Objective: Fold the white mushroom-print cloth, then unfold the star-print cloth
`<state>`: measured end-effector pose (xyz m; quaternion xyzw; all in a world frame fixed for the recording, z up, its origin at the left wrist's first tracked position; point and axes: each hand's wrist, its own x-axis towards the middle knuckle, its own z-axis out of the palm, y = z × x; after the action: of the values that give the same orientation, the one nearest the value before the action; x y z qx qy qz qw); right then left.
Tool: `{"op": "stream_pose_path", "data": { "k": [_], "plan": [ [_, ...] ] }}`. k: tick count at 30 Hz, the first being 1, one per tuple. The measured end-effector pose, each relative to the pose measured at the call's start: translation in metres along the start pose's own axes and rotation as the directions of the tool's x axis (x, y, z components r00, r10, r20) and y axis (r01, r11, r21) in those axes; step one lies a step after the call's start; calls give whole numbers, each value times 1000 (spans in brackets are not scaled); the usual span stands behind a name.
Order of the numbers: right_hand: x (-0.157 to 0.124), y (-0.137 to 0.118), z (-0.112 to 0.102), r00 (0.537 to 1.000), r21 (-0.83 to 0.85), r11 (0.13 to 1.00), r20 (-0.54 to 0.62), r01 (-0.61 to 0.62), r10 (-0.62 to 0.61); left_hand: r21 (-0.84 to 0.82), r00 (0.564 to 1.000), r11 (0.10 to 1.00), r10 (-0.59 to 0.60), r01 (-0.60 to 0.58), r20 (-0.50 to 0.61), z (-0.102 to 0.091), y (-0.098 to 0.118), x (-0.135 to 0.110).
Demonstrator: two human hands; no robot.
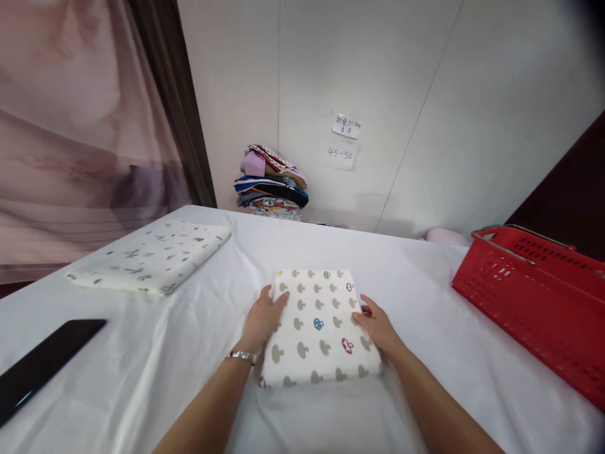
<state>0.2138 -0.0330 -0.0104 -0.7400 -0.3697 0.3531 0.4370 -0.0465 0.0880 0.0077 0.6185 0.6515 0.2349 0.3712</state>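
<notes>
A folded white cloth (309, 325) printed with grey mushrooms and a few coloured ones lies before me on the white-covered table. My left hand (263, 316) grips its left edge, thumb on top and the other fingers along the side, partly hidden. At the opposite edge, my right hand (378, 325) takes hold the same way, its thumb over the print and its fingers curled at the side. A bracelet (243, 357) circles my left wrist. Further left lies a second folded white cloth (155, 255) with small scattered prints, apart from both hands.
A red plastic basket (534, 296) with a metal handle stands at the right. On the left is a flat black object (47, 359), maybe a phone. Folded fabrics (273, 180) are stacked by the wall behind the table (401, 258). A pink curtain (70, 126) hangs left.
</notes>
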Motion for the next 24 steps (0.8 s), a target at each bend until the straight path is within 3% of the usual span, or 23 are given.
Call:
{"op": "stream_pose_path", "data": {
  "k": [3,6,9,12,14,17,18,19,22,24],
  "plan": [
    [17,-10,-7,999,46,999,30,17,-19,-231,997,970,-71,76,32,3,2,-7],
    [45,-29,-20,993,-148,982,-3,116,-117,-511,978,840,-95,180,188,10,9,-22],
    [66,-46,-31,986,-401,903,2,153,-166,-586,957,771,-103,250,272,14,15,-34],
    [61,-53,-30,977,-490,852,1,185,-212,-602,949,745,-138,288,283,14,14,-35],
    [44,-52,-21,939,-535,785,45,312,-342,-619,952,733,-136,283,274,15,9,-30],
    [20,-49,-4,817,-582,609,184,539,-547,-600,978,777,-96,189,183,22,1,-21],
    [17,-48,1,797,-599,563,237,570,-555,-577,986,802,-86,155,145,25,-1,-19],
    [16,-47,4,806,-620,542,282,567,-521,-551,990,824,-82,133,117,27,-2,-17],
    [26,-41,7,882,-704,531,352,471,-315,-504,992,855,-90,122,89,33,-5,-13],
    [36,-35,7,908,-735,532,339,420,-248,-500,991,856,-94,129,94,35,-5,-11]
  ]
}}
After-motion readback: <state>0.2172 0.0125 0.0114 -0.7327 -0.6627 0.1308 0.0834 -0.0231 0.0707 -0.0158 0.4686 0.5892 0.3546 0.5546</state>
